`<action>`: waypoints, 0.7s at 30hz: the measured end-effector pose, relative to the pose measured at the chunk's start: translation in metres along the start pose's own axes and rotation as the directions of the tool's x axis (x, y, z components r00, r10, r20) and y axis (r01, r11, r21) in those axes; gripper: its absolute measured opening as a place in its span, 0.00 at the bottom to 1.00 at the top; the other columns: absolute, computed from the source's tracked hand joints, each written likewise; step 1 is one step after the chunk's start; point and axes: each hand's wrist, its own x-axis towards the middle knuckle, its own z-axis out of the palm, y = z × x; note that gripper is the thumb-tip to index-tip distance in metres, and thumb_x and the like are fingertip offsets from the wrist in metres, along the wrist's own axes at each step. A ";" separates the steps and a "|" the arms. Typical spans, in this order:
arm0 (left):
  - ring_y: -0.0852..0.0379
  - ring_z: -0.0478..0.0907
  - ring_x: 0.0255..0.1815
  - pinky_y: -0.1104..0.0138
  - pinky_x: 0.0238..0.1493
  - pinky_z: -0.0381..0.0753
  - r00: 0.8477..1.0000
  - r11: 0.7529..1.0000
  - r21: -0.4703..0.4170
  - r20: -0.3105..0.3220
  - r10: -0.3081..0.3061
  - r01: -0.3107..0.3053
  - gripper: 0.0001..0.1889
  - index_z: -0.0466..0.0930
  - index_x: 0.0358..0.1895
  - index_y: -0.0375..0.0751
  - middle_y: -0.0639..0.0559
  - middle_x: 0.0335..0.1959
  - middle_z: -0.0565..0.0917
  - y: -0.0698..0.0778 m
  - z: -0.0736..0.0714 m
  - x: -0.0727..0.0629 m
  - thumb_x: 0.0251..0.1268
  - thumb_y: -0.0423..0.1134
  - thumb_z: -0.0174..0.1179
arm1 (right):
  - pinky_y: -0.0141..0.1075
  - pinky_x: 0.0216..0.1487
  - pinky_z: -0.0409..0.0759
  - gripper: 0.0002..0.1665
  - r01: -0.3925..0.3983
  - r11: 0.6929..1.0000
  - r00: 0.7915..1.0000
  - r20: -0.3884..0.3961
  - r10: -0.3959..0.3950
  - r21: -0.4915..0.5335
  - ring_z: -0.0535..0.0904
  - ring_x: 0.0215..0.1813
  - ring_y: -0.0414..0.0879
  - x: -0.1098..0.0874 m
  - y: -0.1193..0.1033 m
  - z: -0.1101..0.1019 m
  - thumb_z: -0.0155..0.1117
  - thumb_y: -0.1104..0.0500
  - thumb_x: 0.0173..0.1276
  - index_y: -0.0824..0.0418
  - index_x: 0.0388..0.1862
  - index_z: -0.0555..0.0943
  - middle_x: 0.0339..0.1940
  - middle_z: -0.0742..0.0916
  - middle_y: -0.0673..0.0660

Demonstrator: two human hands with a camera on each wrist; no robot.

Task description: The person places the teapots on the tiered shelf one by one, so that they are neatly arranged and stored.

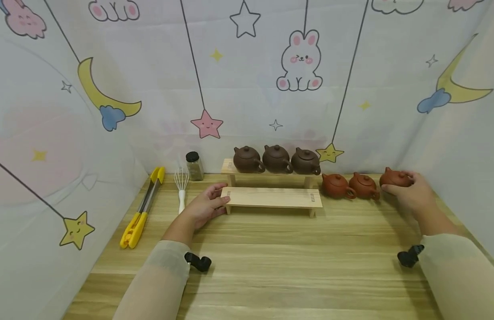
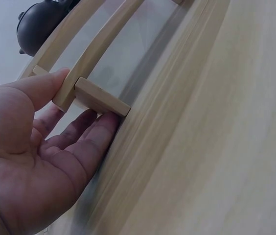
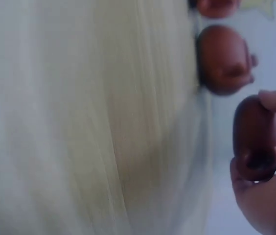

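My left hand [image 1: 204,206] grips the left end of the low front wooden stand [image 1: 271,198]. In the left wrist view, the thumb lies on the board's end and the fingers [image 2: 86,142] curl under it beside the leg [image 2: 101,98]. At the far right, my right hand [image 1: 418,198] holds a reddish-brown teapot [image 1: 394,178] around its handle side. The right wrist view shows that teapot [image 3: 253,127] raised off the table, thumb and fingers on either side. Two matching teapots, one nearer the stands [image 1: 335,186] and one beside it [image 1: 363,186], sit on the table to its left.
Three dark brown teapots [image 1: 276,159] stand in a row on the taller rear stand [image 1: 228,167]. On the left lie yellow-handled tongs [image 1: 142,209] and a white-handled whisk [image 1: 182,191], near a black-lidded jar [image 1: 195,167]. A printed curtain [image 1: 247,89] hangs behind the wooden table [image 1: 291,266].
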 end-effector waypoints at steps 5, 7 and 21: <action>0.41 0.60 0.85 0.42 0.83 0.66 1.000 1.000 0.001 -0.002 0.003 -0.003 0.35 0.53 0.86 0.48 0.41 0.89 0.51 -0.001 0.000 0.000 0.85 0.37 0.57 | 0.69 0.68 0.74 0.65 0.052 0.998 0.999 -0.016 -0.052 0.018 0.60 0.80 0.79 -0.022 -0.023 0.008 0.67 0.33 0.74 0.63 0.90 0.44 0.87 0.56 0.77; 0.42 0.61 0.84 0.43 0.83 0.67 1.000 1.000 0.000 -0.006 -0.001 0.001 0.35 0.53 0.86 0.48 0.42 0.89 0.52 -0.001 0.000 0.000 0.84 0.36 0.57 | 0.60 0.61 0.80 0.64 0.079 0.997 0.997 -0.006 -0.079 0.018 0.63 0.78 0.78 -0.032 -0.033 0.014 0.69 0.34 0.74 0.63 0.90 0.46 0.85 0.60 0.78; 0.42 0.61 0.84 0.43 0.83 0.66 1.000 1.000 -0.002 -0.008 -0.010 0.010 0.34 0.54 0.86 0.49 0.42 0.89 0.52 0.002 0.002 -0.002 0.84 0.36 0.57 | 0.36 0.53 0.86 0.57 0.234 0.964 0.938 0.234 -0.257 0.125 0.75 0.75 0.67 -0.102 -0.102 0.076 0.79 0.42 0.68 0.50 0.88 0.58 0.81 0.70 0.66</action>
